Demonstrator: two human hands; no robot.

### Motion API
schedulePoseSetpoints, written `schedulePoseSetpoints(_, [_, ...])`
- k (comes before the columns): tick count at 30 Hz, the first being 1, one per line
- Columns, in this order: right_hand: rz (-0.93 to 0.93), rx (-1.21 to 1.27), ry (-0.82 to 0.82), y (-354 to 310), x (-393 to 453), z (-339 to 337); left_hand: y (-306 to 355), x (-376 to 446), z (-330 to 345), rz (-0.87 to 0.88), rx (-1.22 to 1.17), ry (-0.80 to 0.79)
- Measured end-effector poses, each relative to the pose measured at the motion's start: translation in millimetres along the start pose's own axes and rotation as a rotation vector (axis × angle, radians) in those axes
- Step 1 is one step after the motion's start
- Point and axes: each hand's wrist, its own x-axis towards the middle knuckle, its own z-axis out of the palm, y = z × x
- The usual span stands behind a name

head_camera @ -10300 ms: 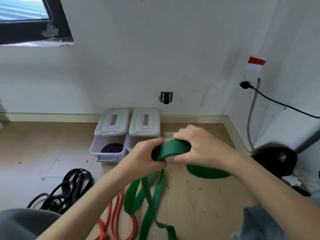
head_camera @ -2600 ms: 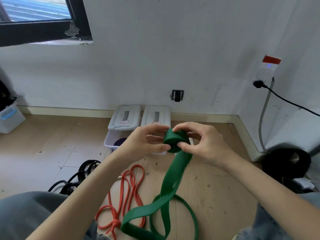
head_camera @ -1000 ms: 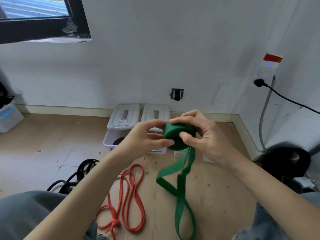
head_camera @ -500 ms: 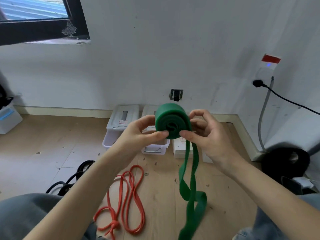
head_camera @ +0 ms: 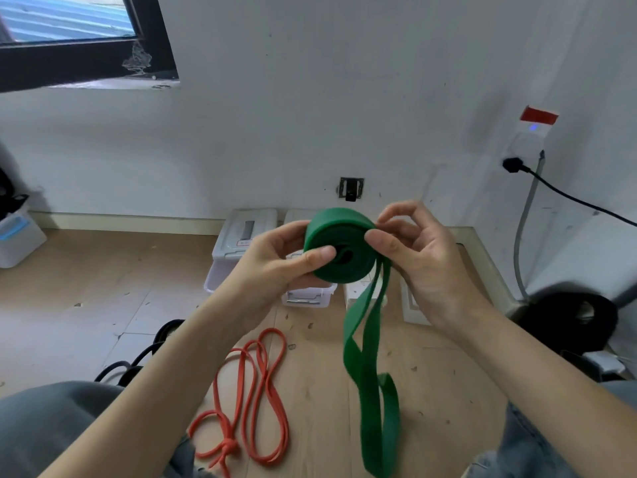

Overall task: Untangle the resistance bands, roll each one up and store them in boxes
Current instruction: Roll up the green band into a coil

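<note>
Two hands are clamped on a green resistance band (head_camera: 339, 246) at the centre of the frame, where most of it is wound into a thick roll. The roll is gripped by the left hand (head_camera: 275, 262), its thumb laid across the spiral face and its fingers curled behind. The right edge of the roll is pinched by the right hand (head_camera: 418, 257) between thumb and fingertips. The unrolled tail of the band is seen hanging from the roll down to the lower right of the frame, twisted once. An orange resistance band (head_camera: 255, 395), knotted near its lower end, is spread on the wooden floor (head_camera: 103, 270) at lower centre. Black resistance bands (head_camera: 144, 353) are partly hidden behind the left forearm. Two white storage boxes (head_camera: 241, 250) are set against the wall behind the hands.
</note>
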Motion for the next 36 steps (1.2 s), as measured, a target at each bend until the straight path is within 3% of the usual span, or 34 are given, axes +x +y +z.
schedulePoseSetpoints(6, [-0.003,-0.247,-0.053,7,-5,0,-9,-1,-3,-0.071,-0.049,-0.008])
schedulePoseSetpoints(10, [-0.103,-0.637,-0.144,0,-4,-6,-10,0,-11,-0.074,0.434,-0.087])
schedulePoseSetpoints(12, [-0.158,-0.743,-0.227,0,-5,-6,-12,-1,-11,-0.075,0.483,-0.093])
schedulePoseSetpoints(14, [-0.14,-0.67,-0.231,2,-5,-6,-12,-2,-10,-0.059,0.45,-0.091])
schedulePoseSetpoints(19, [0.035,-0.146,-0.087,-1,1,-8,5,-2,-12,0.034,0.118,-0.018])
schedulePoseSetpoints(23, [-0.007,-0.154,-0.047,2,0,-3,6,1,-12,0.036,-0.134,0.031])
schedulePoseSetpoints(26, [-0.014,-0.167,-0.025,5,-2,-5,-1,0,-10,-0.026,-0.081,0.025])
schedulePoseSetpoints(31, [-0.059,-0.35,-0.11,6,-6,-2,-12,-3,-9,-0.164,0.407,-0.111])
schedulePoseSetpoints(34, [-0.068,-0.403,-0.129,3,-5,-1,-8,-7,-10,-0.278,0.301,-0.207])
schedulePoseSetpoints(36, [-0.068,-0.42,-0.116,2,-4,-1,-5,-7,-10,-0.26,0.264,-0.22])
